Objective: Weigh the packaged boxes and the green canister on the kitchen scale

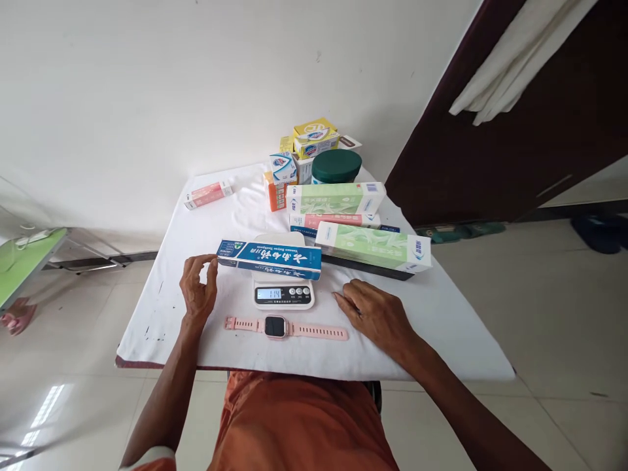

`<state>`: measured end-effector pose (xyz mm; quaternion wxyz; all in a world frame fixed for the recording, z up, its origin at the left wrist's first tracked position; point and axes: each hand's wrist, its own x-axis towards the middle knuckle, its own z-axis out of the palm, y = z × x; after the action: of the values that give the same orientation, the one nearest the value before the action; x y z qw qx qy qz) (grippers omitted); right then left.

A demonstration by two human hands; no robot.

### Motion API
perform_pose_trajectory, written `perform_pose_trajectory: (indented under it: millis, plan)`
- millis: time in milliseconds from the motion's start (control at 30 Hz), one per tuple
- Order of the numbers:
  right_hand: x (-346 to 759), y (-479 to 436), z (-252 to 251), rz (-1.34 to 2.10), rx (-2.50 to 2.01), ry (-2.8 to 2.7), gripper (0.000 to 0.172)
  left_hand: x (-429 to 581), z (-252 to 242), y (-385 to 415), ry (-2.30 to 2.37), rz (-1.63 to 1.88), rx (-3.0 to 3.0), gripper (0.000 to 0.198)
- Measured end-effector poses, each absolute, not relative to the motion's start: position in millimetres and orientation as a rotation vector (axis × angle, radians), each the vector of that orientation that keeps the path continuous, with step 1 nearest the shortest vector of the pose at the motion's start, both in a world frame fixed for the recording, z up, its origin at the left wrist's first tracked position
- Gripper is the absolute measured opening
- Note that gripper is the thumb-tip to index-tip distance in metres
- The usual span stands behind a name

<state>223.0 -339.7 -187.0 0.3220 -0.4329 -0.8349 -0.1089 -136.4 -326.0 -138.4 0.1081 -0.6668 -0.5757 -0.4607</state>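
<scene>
Orange shirt [299, 425] fills the space between the two forearms, at the near edge of the desk [441, 340], which has a white cloth over it. Just beyond that edge, between the hands, a pink-strapped watch [275, 326] lies stretched out flat, face up. Past the watch and between the hands stands a white scale [259, 297], its display lit. Across the top of the scale lies a blue box [269, 260], its left end at the left hand [198, 286]. That hand has thumb and forefinger at the box's corner; whether they pinch it or merely touch it is hard to tell from this angle. Right of the scale, the right hand [377, 314] rests on the desk, loosely clenched, with nothing visible in it. Directly beyond it, a green box [370, 247] lies on a black box [392, 270]. Farther from that hand are a jar [337, 166] with a dark green lid and a yellow box [314, 139]. Well beyond the left hand, a pink box [209, 195] lies alone.
</scene>
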Motion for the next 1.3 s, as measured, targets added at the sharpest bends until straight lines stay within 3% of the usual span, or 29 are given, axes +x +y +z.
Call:
perform_pose_trajectory:
  millis: [300,533,767,1033,1300]
  plan:
    - [224,-341,-188,-0.294,-1.146,-2.177,0.035,-126,-126,-324,-1.727,-1.322,-2.034,0.028]
    - [223,-342,-187,-0.323,-1.139,-2.166,0.037,-89,-81,-300,-1.486,-0.51,-2.775,0.071]
    - [224,-339,-190,-0.312,-1.08,-2.154,0.036,-84,-71,-272,-1.526,-0.118,-2.943,0.052]
    - [224,-338,-189,-0.336,-1.076,-2.148,0.036,-160,-40,-262,-1.728,-0.552,-2.851,0.05]
    - [223,-337,-188,-0.339,-1.09,-2.154,0.032,-226,-68,-158,-2.214,-0.019,-2.223,0.045]
